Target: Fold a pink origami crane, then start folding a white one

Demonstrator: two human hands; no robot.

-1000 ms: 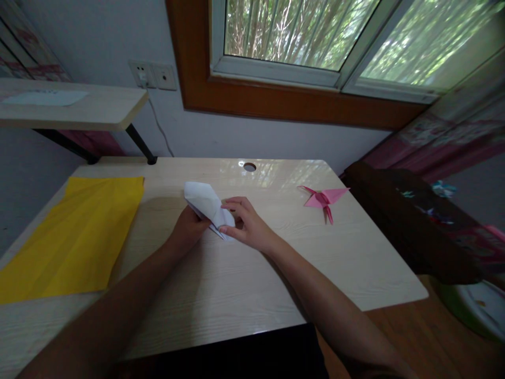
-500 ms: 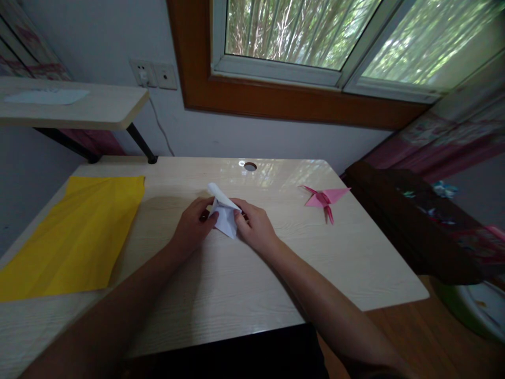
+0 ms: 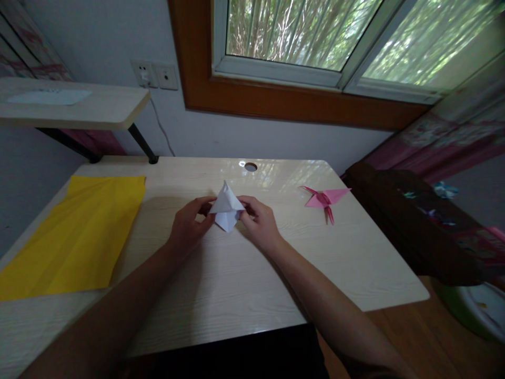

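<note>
White folded paper, pinched between left hand, right hand fingers

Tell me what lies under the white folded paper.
The white folded paper, pinched between left hand and right hand, sits above the wooden desk. Whether it touches the desk is hidden.
</note>
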